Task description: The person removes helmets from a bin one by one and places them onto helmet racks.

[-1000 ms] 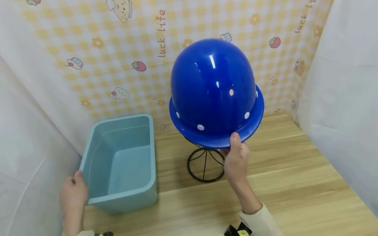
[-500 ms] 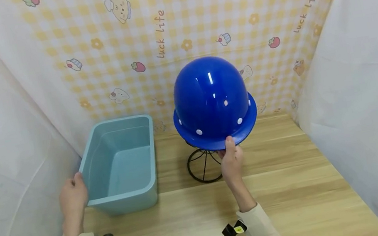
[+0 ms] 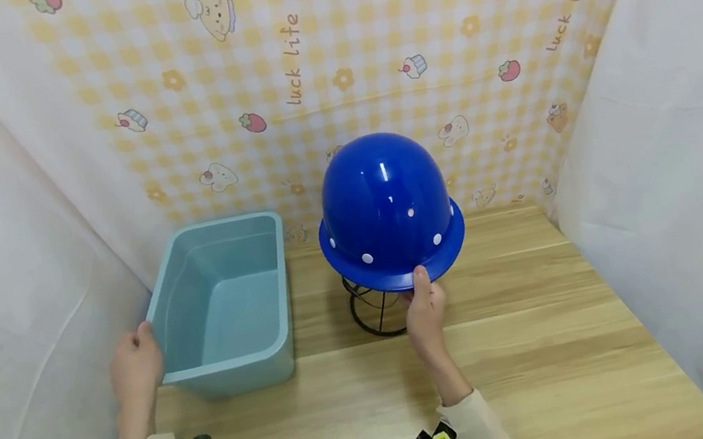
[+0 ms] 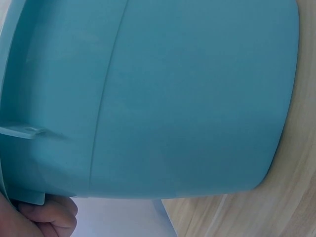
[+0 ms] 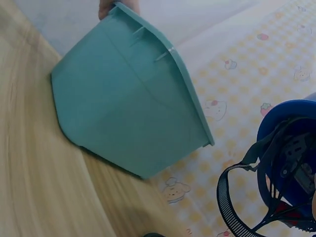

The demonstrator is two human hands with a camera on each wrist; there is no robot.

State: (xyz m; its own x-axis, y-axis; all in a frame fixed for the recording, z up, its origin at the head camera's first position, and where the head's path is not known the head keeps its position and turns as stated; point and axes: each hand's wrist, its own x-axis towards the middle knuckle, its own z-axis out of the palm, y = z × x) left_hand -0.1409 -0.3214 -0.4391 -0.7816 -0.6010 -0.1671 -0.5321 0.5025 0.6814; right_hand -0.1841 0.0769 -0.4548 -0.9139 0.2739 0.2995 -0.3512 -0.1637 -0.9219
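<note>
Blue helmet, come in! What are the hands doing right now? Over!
Right hand pinches blue helmet brim, over black wire stand. Left hand grips teal bin corner. Nothing blocking on the table.

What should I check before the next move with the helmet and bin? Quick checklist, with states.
1. Right hand pinches blue helmet at its front brim: ok.
2. Helmet seated on black wire stand: cannot tell; it sits over the stand, contact hidden.
3. Left hand holds teal bin at its near left corner: ok.
4. Bin interior holds nothing: ok.
5. Bin flat on wooden table: ok.
6. Helmet straps free of stand wires: cannot tell.
</note>
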